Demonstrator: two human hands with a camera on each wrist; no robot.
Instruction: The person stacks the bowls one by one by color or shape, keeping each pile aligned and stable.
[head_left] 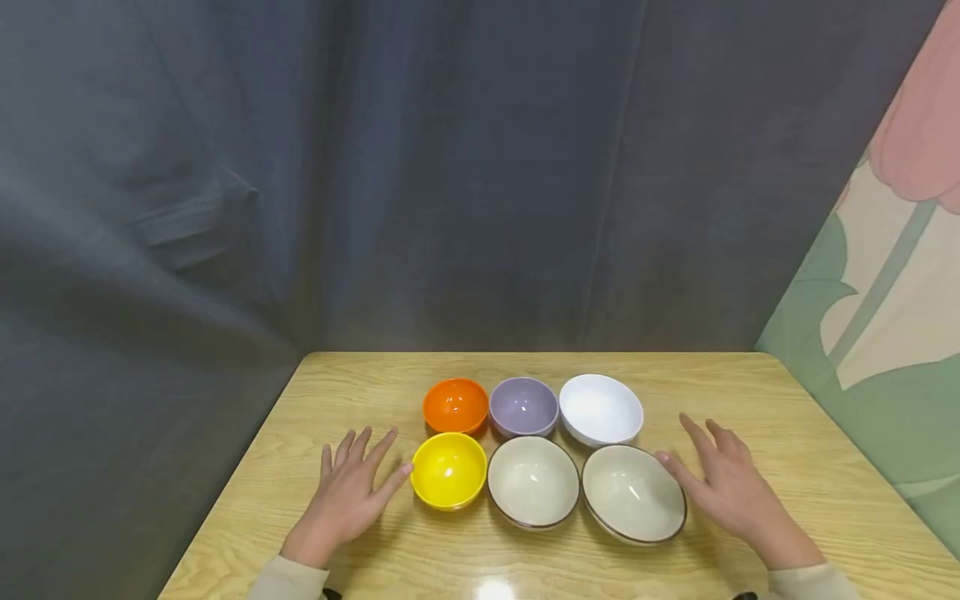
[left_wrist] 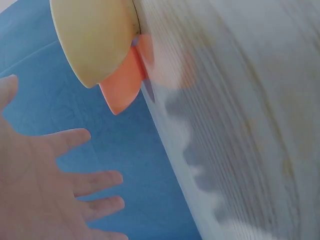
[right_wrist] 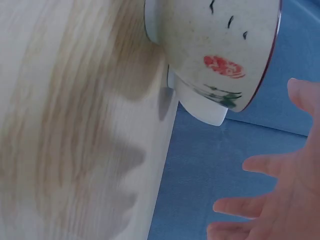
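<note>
Six bowls are wrong to number here, so several bowls stand in two rows on the wooden table. At the back are an orange bowl (head_left: 455, 406), a purple bowl (head_left: 523, 407) and a white bowl (head_left: 601, 409). In front stand a yellow bowl (head_left: 449, 471), a cream bowl with a dark rim (head_left: 533, 482) and a similar cream bowl (head_left: 634, 493). My left hand (head_left: 347, 493) spreads its fingers beside the yellow bowl, thumb close to its rim. Right of the second cream bowl, my right hand (head_left: 731, 486) is spread too, holding nothing. Its wrist view shows that bowl's painted side (right_wrist: 220, 50).
The wooden table (head_left: 375, 567) ends at a dark curtain (head_left: 480, 183) behind and at the left. On the right is a wall panel (head_left: 900, 333) with painted flowers and leaves.
</note>
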